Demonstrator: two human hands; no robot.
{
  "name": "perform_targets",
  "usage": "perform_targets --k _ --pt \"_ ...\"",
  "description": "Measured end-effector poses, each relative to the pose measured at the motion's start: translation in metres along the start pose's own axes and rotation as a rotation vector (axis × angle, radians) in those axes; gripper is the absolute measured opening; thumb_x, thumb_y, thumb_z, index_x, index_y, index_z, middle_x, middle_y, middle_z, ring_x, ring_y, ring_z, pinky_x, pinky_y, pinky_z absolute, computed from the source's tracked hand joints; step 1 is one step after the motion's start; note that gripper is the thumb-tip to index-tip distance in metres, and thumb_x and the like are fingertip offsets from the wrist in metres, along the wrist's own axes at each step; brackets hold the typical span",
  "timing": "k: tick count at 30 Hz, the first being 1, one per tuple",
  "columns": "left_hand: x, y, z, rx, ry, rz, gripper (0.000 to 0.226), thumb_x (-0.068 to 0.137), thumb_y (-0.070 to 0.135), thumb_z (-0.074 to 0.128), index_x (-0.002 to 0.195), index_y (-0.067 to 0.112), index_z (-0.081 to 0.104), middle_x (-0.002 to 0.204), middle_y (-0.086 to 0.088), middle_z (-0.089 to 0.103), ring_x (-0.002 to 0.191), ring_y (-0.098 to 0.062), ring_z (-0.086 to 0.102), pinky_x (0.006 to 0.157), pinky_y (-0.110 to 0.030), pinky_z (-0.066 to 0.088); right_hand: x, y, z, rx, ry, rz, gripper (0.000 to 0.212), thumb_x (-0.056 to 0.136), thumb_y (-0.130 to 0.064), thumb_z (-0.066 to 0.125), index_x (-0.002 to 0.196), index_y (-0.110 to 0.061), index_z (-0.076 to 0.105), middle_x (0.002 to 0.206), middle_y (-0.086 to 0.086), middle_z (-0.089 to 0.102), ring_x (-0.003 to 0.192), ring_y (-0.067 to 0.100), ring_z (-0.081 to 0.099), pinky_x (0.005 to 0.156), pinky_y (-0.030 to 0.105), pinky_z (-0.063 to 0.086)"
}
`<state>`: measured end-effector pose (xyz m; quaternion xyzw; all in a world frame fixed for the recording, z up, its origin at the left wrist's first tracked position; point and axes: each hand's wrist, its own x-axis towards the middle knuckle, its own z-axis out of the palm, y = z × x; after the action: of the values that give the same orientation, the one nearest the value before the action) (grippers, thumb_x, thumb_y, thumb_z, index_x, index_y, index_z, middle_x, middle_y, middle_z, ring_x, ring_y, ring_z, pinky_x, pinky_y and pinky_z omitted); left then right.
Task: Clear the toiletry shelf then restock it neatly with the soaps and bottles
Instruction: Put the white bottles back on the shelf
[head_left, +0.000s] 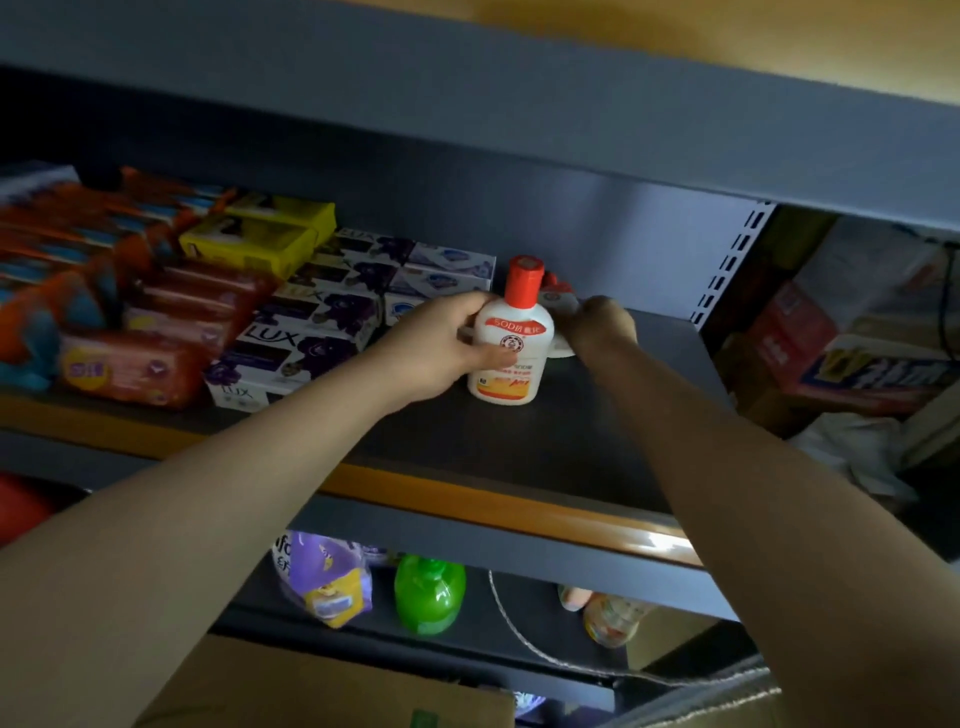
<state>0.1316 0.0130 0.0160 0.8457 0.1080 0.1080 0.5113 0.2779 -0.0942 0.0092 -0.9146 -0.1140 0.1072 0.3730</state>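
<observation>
On the shelf (519, 447), upright white bottle (511, 343), red cap

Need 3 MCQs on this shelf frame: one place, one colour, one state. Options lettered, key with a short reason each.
1. Where does the white bottle stand?
A. on the shelf, right of the soap boxes
B. on top of the soap boxes
C. in the cardboard box

2. What colour is its cap?
A. green
B. red-orange
C. blue

3. What is the left hand doing?
A. hanging idle
B. pressing flat on the shelf
C. gripping the white bottle

Key: 1 A, its base sits on bare shelf beside the boxes. 2 B, the cap is plainly red-orange. 3 C, fingers and thumb curl round the bottle's body.
</observation>
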Motion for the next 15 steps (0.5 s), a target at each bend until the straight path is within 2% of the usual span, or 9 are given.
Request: perform_targets --k 1,3,4,5,7,8,9,11,15 --pt "-0.001 -0.001 0.0 0.003 0.012 0.008 0.038 0.08 0.017 0.07 0.114 0.025 0.056 0.116 0.005 0.062 0.11 -0.012 0.057 0.097 -0.038 0.046 -0.001 -0.003 -0.001 0.033 -0.025 0.001 0.048 0.086 -0.035 0.059 0.12 -0.002 0.052 0.112 0.012 0.061 0.1 0.022 0.061 0.07 0.021 0.04" --pt "0.0 -0.003 0.001 -0.004 0.031 0.019 0.038 0.079 0.017 0.071 0.112 0.026 0.057 0.116 0.005 0.063 0.11 -0.013 0.057 0.098 -0.041 0.045 -0.006 -0.007 -0.006 0.109 -0.099 -0.007 0.026 0.089 -0.027 0.058 0.092 -0.001 0.057 0.078 0.008 0.063 0.059 0.006 0.063 0.045 0.007 0.039" --pt "-0.001 -0.004 0.002 -0.01 0.038 0.02 0.038 0.079 0.017 0.071 0.113 0.026 0.057 0.116 0.005 0.064 0.109 -0.012 0.057 0.098 -0.041 0.045 -0.011 -0.007 -0.008 0.128 -0.144 -0.002 0.025 0.09 -0.022 0.055 0.077 -0.001 0.057 0.066 0.007 0.06 0.04 0.001 0.055 0.034 0.007 0.034" --pt "-0.001 -0.005 0.003 -0.013 0.046 0.021 0.039 0.079 0.017 0.071 0.114 0.026 0.057 0.116 0.005 0.064 0.109 -0.012 0.058 0.099 -0.042 0.045 -0.016 -0.005 -0.01 0.128 -0.182 -0.004 0.028 0.091 -0.018 0.052 0.067 -0.004 0.056 0.062 0.007 0.06 0.031 0.0 0.05 0.031 0.008 0.032" --pt "-0.002 -0.007 0.005 -0.012 0.073 0.024 0.041 0.079 0.016 0.071 0.116 0.026 0.057 0.117 0.004 0.064 0.109 -0.012 0.058 0.098 -0.041 0.045 -0.027 0.003 -0.014 0.206 -0.257 -0.051 0.02 0.087 -0.011 0.056 0.069 -0.006 0.06 0.073 0.014 0.067 0.038 0.0 0.056 0.038 0.008 0.039" --pt "-0.003 -0.008 0.007 -0.003 0.092 0.025 0.041 0.079 0.017 0.071 0.117 0.025 0.057 0.117 0.003 0.063 0.109 -0.013 0.057 0.098 -0.042 0.045 -0.032 0.008 -0.016 0.279 -0.269 -0.085 0.009 0.085 -0.007 0.059 0.078 -0.005 0.064 0.085 0.018 0.07 0.051 0.005 0.064 0.048 0.01 0.047" --pt "-0.003 -0.007 0.009 0.01 0.107 0.024 0.042 0.08 0.017 0.07 0.119 0.024 0.056 0.119 0.003 0.062 0.11 -0.014 0.057 0.098 -0.041 0.045 -0.035 0.015 -0.017 0.358 -0.261 -0.118 0.008 0.083 -0.004 0.063 0.091 -0.004 0.065 0.096 0.018 0.07 0.066 0.011 0.068 0.06 0.016 0.054" --pt "-0.003 -0.004 0.014 0.026 0.108 0.009 0.045 0.081 0.017 0.069 0.122 0.024 0.054 0.122 0.003 0.06 0.113 -0.014 0.054 0.098 -0.039 0.044 -0.037 0.028 -0.021 0.425 -0.204 -0.13 0.033 0.079 -0.005 0.069 0.111 -0.006 0.062 0.108 0.009 0.068 0.089 0.017 0.067 0.08 0.028 0.054" --pt "0.003 0.001 0.025 0.043 0.032 -0.012 0.053 0.08 0.011 0.069 0.128 0.023 0.049 0.127 0.001 0.058 0.117 -0.017 0.053 0.099 -0.042 0.044 -0.038 0.042 -0.025 0.396 -0.019 -0.093 0.054 0.072 -0.014 0.078 0.119 -0.012 0.054 0.111 0.002 0.065 0.1 0.017 0.061 0.085 0.03 0.049"
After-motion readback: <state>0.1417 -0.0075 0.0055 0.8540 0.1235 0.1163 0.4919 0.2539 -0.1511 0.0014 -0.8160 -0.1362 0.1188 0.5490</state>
